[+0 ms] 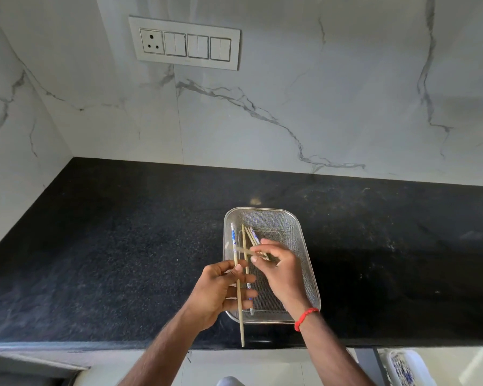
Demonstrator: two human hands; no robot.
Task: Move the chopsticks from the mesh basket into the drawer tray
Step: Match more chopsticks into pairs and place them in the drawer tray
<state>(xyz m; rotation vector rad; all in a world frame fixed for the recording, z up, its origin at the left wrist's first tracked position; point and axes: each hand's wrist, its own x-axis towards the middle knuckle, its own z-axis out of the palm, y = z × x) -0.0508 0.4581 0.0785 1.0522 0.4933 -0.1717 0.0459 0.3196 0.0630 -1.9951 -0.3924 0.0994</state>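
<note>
Step in hand: gathering, by my judgement; the chopsticks are being collected out of the basket into one hand, and none has gone to the drawer tray yet (the tray is not in view).
Left hand (221, 291): fingers and thumb are curled round one long chopstick (241, 327), gripping it near the middle.
Held chopstick: it stands almost upright in the view; its blue-and-white end rises over the left part of the basket, and its plain end hangs past the front edge of the black counter (109, 246).
Second stick beside it: a plain one passes behind the left fingers; I cannot tell if the hand holds it or if it lies in the basket.
Passing chopstick (241, 249): blurred, lying crosswise, with its free end toward the left hand.
Right hand (276, 268): thumb and fingertips pinch this crosswise stick, just above the left hand.
Remaining chopsticks (252, 236): a few lie slanted in the mesh basket (290, 229), partly under the right hand.
Next move: probably to slide the crosswise stick alongside the gripped one, which needs the left fingers to loosen a little without dropping the bundle.
</note>
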